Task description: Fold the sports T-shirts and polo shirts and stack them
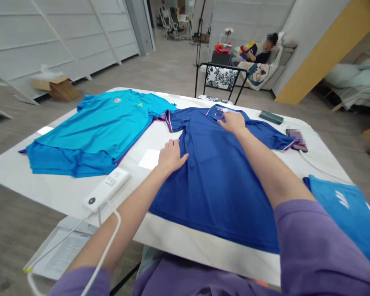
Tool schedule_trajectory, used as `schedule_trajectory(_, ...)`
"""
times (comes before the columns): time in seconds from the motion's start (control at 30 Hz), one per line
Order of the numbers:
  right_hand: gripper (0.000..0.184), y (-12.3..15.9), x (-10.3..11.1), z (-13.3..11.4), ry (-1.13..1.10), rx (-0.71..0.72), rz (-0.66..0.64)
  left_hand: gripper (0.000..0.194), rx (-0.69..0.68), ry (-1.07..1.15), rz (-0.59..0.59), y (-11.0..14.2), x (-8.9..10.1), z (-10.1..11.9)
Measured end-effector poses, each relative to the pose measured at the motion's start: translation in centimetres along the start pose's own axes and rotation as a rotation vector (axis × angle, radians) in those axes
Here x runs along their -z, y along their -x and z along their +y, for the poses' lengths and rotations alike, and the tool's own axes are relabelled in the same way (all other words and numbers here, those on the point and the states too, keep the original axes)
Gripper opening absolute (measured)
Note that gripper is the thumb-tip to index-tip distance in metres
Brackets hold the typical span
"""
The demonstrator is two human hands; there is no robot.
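A dark blue polo shirt (pixel 216 181) lies spread on the white table (pixel 148 230), its collar at the far side and its hem toward me. My left hand (pixel 172 156) rests at the shirt's left side below the sleeve, fingers stretched out and thumb apart. Just under the collar, my right hand (pixel 234 122) touches the front near the buttons, its fingers a little bent and apart. To the left lies a bright turquoise shirt (pixel 95 127), its lower edge turned up. A folded blue garment (pixel 342 205) with a white mark is at the right edge.
A white power strip (pixel 107 189) with a white cable (pixel 115 230) lies front left, the cable crossing my left forearm. A dark flat box (pixel 271 117) and a partly blurred phone-like object (pixel 300 144) sit far right. Beyond are a chair (pixel 222 78) and a seated person (pixel 262 53).
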State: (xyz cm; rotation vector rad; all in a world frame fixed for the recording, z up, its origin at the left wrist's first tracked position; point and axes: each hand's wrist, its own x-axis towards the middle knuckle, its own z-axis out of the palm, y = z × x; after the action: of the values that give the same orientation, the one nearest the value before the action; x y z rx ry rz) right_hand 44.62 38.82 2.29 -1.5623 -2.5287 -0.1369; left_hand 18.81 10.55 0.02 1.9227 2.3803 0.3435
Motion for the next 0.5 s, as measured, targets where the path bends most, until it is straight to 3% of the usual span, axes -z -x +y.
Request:
schedule_trajectory(0.13,0.048,-2.7,-0.3,-13.8,-0.186,0.152,-0.114,0.055,0.128,-0.017,0.002,10.8,1.7,-4.5)
schedule_trajectory(0.23,0.053,-4.8,-0.9,-21.4,-0.22,0.185,-0.173,0.044,0.223,0.025,-0.047,16.5,2.1,-7.3)
schedule_trajectory(0.33,0.066,-7.5,-1.7,-26.1,-0.221,0.149,-0.173,0.036,0.283,0.139,-0.131,19.4,2.1,-9.1)
schedule_trajectory(0.5,0.094,-11.1,-4.2,-29.9,-0.306,0.004,-0.176,0.028,0.34,0.21,-0.178,20.1,2.3,-10.6)
